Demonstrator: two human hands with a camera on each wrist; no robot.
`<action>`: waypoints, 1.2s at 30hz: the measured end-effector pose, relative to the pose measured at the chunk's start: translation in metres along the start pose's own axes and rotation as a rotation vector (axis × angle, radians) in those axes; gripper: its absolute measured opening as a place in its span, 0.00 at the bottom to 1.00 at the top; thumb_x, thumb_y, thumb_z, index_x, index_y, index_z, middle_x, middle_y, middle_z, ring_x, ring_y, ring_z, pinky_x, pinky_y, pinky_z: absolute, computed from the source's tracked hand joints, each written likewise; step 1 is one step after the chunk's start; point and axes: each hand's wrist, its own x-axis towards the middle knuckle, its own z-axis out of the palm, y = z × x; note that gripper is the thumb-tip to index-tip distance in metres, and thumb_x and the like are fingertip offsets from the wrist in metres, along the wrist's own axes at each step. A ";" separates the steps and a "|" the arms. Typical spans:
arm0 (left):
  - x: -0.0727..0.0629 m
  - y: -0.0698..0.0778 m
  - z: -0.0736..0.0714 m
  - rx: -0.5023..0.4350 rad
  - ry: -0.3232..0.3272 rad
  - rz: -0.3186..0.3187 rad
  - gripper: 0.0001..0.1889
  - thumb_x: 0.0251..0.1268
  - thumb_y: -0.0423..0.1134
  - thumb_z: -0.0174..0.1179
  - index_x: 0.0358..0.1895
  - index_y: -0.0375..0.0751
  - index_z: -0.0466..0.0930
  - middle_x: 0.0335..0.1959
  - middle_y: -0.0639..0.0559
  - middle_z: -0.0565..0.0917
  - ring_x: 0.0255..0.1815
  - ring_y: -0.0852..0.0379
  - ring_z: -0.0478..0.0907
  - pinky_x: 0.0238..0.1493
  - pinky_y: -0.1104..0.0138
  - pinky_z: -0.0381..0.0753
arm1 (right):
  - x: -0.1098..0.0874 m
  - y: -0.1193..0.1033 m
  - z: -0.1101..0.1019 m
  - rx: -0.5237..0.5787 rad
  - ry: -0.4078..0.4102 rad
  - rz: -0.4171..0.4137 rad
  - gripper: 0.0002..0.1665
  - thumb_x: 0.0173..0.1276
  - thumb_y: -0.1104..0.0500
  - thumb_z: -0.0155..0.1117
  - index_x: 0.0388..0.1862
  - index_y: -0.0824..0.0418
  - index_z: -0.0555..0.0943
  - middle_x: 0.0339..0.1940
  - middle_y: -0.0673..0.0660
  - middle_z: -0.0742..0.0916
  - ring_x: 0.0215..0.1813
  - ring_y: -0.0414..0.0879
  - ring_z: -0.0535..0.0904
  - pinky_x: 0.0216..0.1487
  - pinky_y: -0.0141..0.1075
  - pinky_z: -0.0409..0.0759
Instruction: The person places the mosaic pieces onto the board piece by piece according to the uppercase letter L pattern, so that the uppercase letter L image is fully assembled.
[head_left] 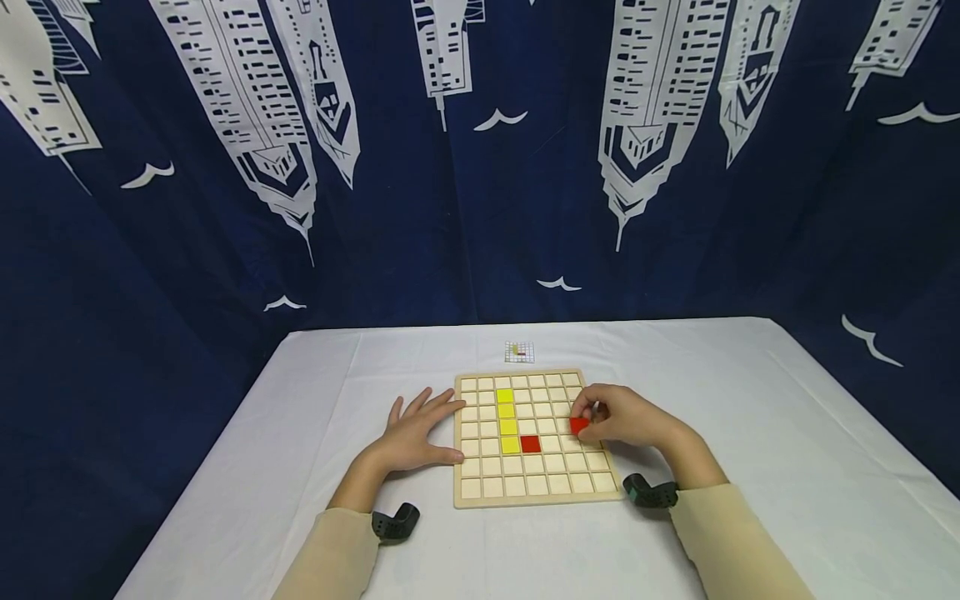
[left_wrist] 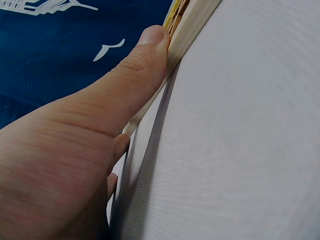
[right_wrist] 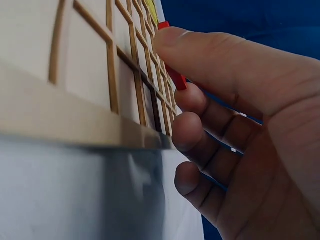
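A wooden grid board (head_left: 538,502) lies flat on the table. One column holds yellow square tiles (head_left: 507,411), and a red tile (head_left: 530,444) sits in the cell right of the lowest yellow one. My right hand (head_left: 626,419) pinches another red tile (head_left: 579,426) between thumb and finger, over the board's right side. In the right wrist view this red tile (right_wrist: 176,79) shows edge-on behind the thumb. My left hand (head_left: 417,436) rests at the board's left edge with fingers spread. In the left wrist view its thumb (left_wrist: 145,55) touches the wooden rim (left_wrist: 192,35).
A small printed card (head_left: 519,352) with a grid pattern lies beyond the board. A white cloth (head_left: 360,367) covers the table. Dark blue fabric (head_left: 450,217) with white building prints hangs behind. Each wrist wears a black device (head_left: 396,523).
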 end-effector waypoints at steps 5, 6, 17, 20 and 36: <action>0.000 -0.001 0.001 0.002 -0.001 -0.003 0.46 0.50 0.63 0.72 0.74 0.62 0.65 0.82 0.53 0.56 0.85 0.41 0.41 0.77 0.35 0.26 | 0.003 -0.002 0.006 -0.001 -0.015 -0.020 0.14 0.56 0.61 0.77 0.39 0.57 0.82 0.33 0.53 0.81 0.31 0.42 0.72 0.33 0.28 0.73; 0.001 -0.001 0.001 0.003 -0.002 -0.004 0.46 0.50 0.64 0.72 0.74 0.63 0.65 0.82 0.54 0.56 0.85 0.42 0.41 0.78 0.35 0.26 | 0.003 -0.003 0.007 -0.005 -0.018 -0.024 0.14 0.56 0.60 0.77 0.39 0.57 0.82 0.33 0.53 0.82 0.32 0.42 0.73 0.33 0.28 0.73; 0.002 -0.001 0.001 -0.002 -0.002 -0.009 0.45 0.49 0.64 0.72 0.74 0.63 0.65 0.82 0.54 0.56 0.85 0.42 0.40 0.78 0.35 0.26 | 0.008 -0.015 0.019 -0.051 -0.047 -0.067 0.12 0.56 0.62 0.77 0.38 0.56 0.83 0.32 0.52 0.82 0.34 0.41 0.73 0.35 0.27 0.73; 0.002 -0.001 0.001 -0.004 -0.004 -0.013 0.46 0.49 0.64 0.72 0.74 0.63 0.65 0.82 0.55 0.56 0.85 0.42 0.40 0.78 0.35 0.26 | 0.009 -0.017 0.021 -0.054 -0.057 -0.059 0.12 0.56 0.63 0.77 0.37 0.56 0.83 0.32 0.52 0.81 0.34 0.40 0.73 0.35 0.27 0.73; 0.001 -0.001 0.001 -0.005 -0.010 -0.014 0.46 0.50 0.65 0.71 0.75 0.62 0.64 0.82 0.54 0.56 0.85 0.42 0.40 0.78 0.36 0.26 | 0.012 -0.018 0.030 -0.085 -0.053 -0.089 0.11 0.57 0.61 0.77 0.37 0.54 0.83 0.30 0.51 0.80 0.34 0.41 0.71 0.34 0.28 0.70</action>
